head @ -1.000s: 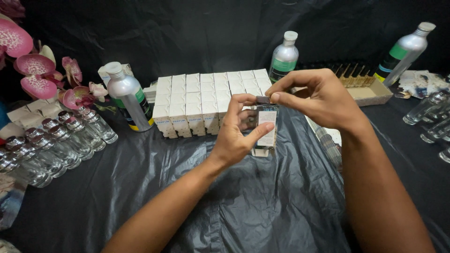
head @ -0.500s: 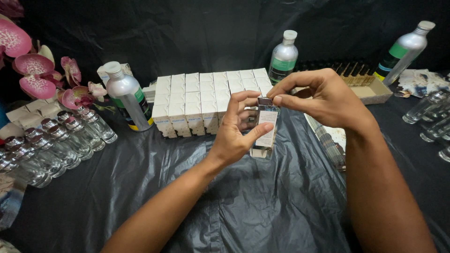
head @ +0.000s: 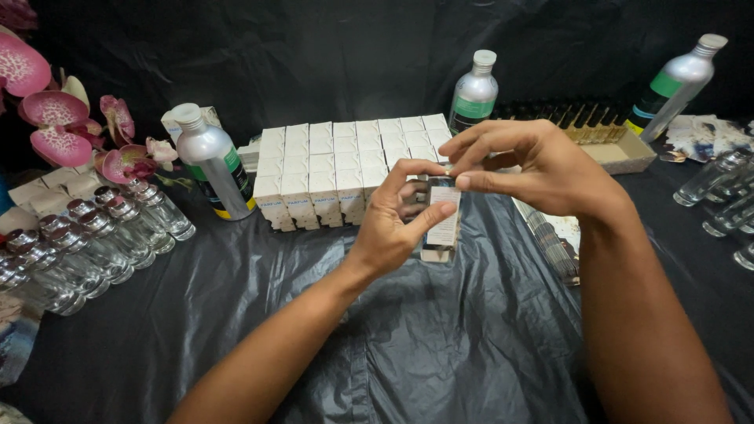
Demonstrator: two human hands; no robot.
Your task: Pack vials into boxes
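Black sheet (head: pixel 440 345) (bare) below bottle-holding left hand (head: pixel 393 228).

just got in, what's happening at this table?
A person is working over a table covered in black plastic sheeting. The left hand grips a small clear glass bottle with a pale label, held upright. The right hand pinches at the bottle's top with its fingers. Behind the hands stands a block of small white cartons. Silver-capped clear glass bottles sit in rows at the left, and tall silver metal bottles with green labels stand around.
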